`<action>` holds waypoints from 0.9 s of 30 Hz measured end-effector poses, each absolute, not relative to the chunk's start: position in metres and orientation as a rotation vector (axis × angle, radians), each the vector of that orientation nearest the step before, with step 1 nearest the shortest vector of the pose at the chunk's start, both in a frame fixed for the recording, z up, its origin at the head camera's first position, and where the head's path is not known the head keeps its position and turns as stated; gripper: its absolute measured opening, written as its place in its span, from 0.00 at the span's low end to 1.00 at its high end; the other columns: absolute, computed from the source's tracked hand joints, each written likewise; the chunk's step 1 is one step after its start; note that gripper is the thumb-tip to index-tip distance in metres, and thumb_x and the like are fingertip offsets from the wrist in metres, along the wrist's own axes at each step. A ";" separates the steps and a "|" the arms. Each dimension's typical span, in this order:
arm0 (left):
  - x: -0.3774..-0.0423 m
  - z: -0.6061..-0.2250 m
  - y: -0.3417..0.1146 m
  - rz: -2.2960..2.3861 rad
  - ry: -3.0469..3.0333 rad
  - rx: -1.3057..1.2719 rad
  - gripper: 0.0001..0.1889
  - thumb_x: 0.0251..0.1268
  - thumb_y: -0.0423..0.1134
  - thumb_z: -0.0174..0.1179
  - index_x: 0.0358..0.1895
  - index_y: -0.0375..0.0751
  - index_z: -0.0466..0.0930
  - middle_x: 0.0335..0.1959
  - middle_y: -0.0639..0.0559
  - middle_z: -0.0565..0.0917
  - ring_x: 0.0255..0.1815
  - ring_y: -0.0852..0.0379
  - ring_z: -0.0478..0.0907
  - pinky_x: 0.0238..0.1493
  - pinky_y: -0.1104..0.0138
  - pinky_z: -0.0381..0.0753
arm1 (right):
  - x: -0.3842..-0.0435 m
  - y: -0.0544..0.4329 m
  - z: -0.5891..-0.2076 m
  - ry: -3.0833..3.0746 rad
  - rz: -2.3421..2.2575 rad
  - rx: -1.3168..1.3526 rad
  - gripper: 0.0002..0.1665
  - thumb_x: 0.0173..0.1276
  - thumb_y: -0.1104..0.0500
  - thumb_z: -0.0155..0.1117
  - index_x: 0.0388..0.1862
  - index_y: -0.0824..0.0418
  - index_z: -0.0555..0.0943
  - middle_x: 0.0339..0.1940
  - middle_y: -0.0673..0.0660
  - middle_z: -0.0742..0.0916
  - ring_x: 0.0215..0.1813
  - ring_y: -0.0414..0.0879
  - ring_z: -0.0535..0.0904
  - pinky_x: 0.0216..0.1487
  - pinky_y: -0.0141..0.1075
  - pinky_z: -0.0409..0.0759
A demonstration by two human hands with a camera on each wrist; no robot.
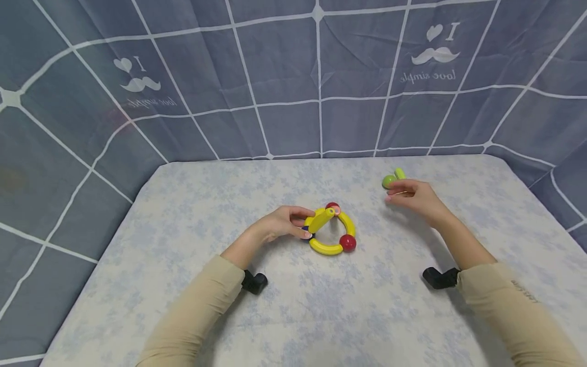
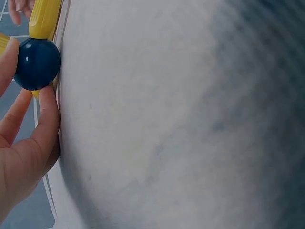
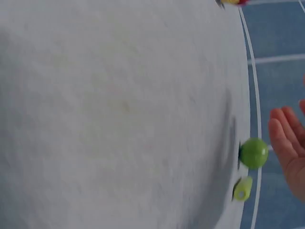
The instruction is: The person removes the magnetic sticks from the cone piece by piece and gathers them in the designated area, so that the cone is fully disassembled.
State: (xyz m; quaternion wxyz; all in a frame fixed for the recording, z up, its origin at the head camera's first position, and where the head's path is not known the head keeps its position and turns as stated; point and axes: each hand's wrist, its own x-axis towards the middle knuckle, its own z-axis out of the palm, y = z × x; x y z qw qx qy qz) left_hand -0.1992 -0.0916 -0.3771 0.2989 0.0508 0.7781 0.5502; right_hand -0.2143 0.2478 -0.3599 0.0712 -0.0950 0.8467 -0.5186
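Observation:
A ring of yellow curved rods (image 1: pixel 326 248) and red balls (image 1: pixel 347 242) lies mid-table, with another yellow rod (image 1: pixel 322 219) rising from its left side. My left hand (image 1: pixel 278 224) pinches the dark blue ball (image 2: pixel 37 64) at that side between thumb and fingers. To the right, my right hand (image 1: pixel 419 200) hovers above the table with fingers loosely bent and nothing in them. Just beyond its fingertips sit a green ball (image 1: pixel 389 182) and a short light green rod (image 1: pixel 400 174); the right wrist view shows a gap between the hand and the green ball.
The table (image 1: pixel 293 316) wears a pale, blue-mottled cloth. Behind it and along the sides hangs a grey-blue curtain (image 1: pixel 284 76) with white lines. Black wrist mounts (image 1: pixel 254 282) stick out below both sleeves.

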 end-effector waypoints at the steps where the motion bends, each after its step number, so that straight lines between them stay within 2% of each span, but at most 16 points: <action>1: -0.199 -0.376 -0.092 1.458 2.070 0.138 0.29 0.49 0.26 0.68 0.59 0.43 0.75 0.59 0.48 0.72 0.57 0.50 0.70 0.51 0.66 0.76 | -0.213 0.242 -0.360 2.522 -1.579 -0.317 0.30 0.62 0.61 0.66 0.58 0.75 0.70 0.43 0.53 0.83 0.39 0.30 0.78 0.41 0.25 0.78; 5: -0.200 -0.373 -0.093 1.454 2.066 0.162 0.30 0.50 0.27 0.68 0.60 0.42 0.74 0.60 0.47 0.71 0.57 0.49 0.69 0.53 0.65 0.76 | -0.208 0.221 -0.360 2.437 -1.592 -0.406 0.29 0.61 0.62 0.67 0.58 0.74 0.72 0.52 0.68 0.79 0.43 0.34 0.80 0.43 0.27 0.79; 7: -0.200 -0.372 -0.093 1.458 2.058 0.160 0.30 0.50 0.26 0.68 0.60 0.41 0.74 0.60 0.47 0.71 0.58 0.49 0.69 0.53 0.65 0.75 | -0.206 0.212 -0.361 2.403 -1.580 -0.438 0.28 0.60 0.62 0.67 0.57 0.73 0.72 0.53 0.71 0.78 0.45 0.39 0.80 0.44 0.29 0.79; 12: -0.200 -0.372 -0.092 1.462 2.049 0.131 0.30 0.50 0.26 0.68 0.59 0.42 0.74 0.60 0.48 0.71 0.58 0.49 0.69 0.52 0.65 0.76 | -0.204 0.195 -0.366 2.343 -1.567 -0.486 0.28 0.60 0.63 0.67 0.58 0.72 0.72 0.55 0.70 0.78 0.53 0.54 0.78 0.47 0.34 0.80; 14: -0.199 -0.372 -0.092 1.462 2.046 0.128 0.30 0.50 0.26 0.68 0.60 0.43 0.74 0.61 0.48 0.70 0.58 0.49 0.69 0.52 0.66 0.76 | -0.204 0.190 -0.368 2.338 -1.561 -0.496 0.28 0.60 0.63 0.67 0.58 0.72 0.72 0.55 0.69 0.78 0.55 0.57 0.76 0.48 0.35 0.79; 21: -0.199 -0.375 -0.093 1.464 2.040 0.117 0.30 0.50 0.26 0.68 0.60 0.42 0.74 0.60 0.47 0.71 0.58 0.49 0.69 0.51 0.66 0.76 | -0.204 0.173 -0.373 2.299 -1.572 -0.499 0.29 0.58 0.63 0.69 0.58 0.70 0.73 0.56 0.66 0.78 0.58 0.58 0.74 0.50 0.38 0.79; 27: -0.200 -0.376 -0.092 1.473 2.027 0.114 0.30 0.50 0.26 0.68 0.60 0.42 0.74 0.60 0.47 0.71 0.58 0.49 0.69 0.50 0.66 0.77 | -0.204 0.161 -0.372 2.277 -1.592 -0.535 0.29 0.57 0.64 0.70 0.57 0.69 0.74 0.55 0.64 0.79 0.56 0.56 0.76 0.48 0.38 0.79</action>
